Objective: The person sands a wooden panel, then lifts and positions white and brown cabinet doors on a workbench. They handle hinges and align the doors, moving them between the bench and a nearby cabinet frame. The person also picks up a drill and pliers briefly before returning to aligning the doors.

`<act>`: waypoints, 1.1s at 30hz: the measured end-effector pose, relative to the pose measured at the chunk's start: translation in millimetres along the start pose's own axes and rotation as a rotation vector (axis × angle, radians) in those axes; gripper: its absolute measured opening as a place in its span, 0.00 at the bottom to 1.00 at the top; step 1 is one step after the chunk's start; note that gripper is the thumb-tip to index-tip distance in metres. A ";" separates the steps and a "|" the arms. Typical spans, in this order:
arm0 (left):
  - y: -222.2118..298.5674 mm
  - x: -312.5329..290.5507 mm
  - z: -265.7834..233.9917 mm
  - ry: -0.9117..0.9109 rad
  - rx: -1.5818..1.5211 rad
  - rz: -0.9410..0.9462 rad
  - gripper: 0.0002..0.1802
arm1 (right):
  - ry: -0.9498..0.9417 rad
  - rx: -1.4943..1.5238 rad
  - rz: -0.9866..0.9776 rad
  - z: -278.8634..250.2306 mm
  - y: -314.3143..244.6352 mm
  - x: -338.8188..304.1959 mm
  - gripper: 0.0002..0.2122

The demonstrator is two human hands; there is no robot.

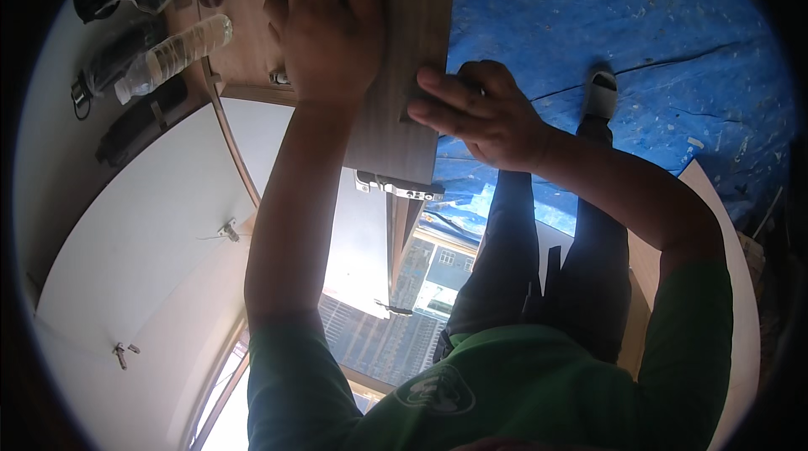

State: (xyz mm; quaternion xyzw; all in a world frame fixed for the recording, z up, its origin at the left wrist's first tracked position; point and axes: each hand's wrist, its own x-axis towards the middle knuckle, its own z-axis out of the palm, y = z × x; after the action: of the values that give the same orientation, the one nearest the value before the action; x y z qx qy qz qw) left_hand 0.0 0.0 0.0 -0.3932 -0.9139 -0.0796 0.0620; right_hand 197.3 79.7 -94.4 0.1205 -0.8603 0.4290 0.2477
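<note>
1. The wooden panel (pixel 410 55) lay beneath the left hand (pixel 328 55), its right edge beside the right hand (pixel 484 110), above the blue sheet (pixel 539 22).
2. A metal hinge (pixel 400 188) was already in place at the panel's near end; the white panel (pixel 156 215) at left also bore metal fittings (pixel 229 230).
3. With both hands at the wooden panel, the handling looked unfinished; how much fastening remained could not be judged.
4. The left thumb stood apart from its fingers, which spread over the panel; whether they gripped it could not be told. The right fingers were bent, two stretched toward the edge, and whether they clamped anything was unclear.
5. The wooden panel's far end and the left fingertips were cut off at the top.
6. The hinge's screws were too small to check, the panel's underside was hidden, and dark objects near the clear bottle (pixel 172 60) were hard to identify.
</note>
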 end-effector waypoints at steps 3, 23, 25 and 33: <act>-16.1 -0.4 -0.5 0.047 -0.023 0.111 0.31 | -0.141 0.212 -0.040 5.9 -44.6 -25.8 0.23; 19.1 -27.3 -16.9 -0.177 0.120 0.215 0.37 | -0.162 0.358 0.669 -74.8 -44.0 -58.7 0.23; 33.1 -58.8 -28.4 -0.274 -0.008 0.255 0.39 | -0.066 0.348 0.933 -83.9 -22.5 -74.7 0.25; 45.0 -163.3 -86.1 -0.776 -0.158 0.556 0.26 | 0.156 0.728 1.384 -91.9 9.0 -105.0 0.28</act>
State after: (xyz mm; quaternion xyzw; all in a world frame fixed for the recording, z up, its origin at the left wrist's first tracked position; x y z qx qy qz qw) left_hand 148.7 -101.9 59.9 -0.6269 -0.7209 0.0233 -0.2947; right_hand 312.2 158.0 -109.2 -0.3999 -0.5252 0.7478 -0.0712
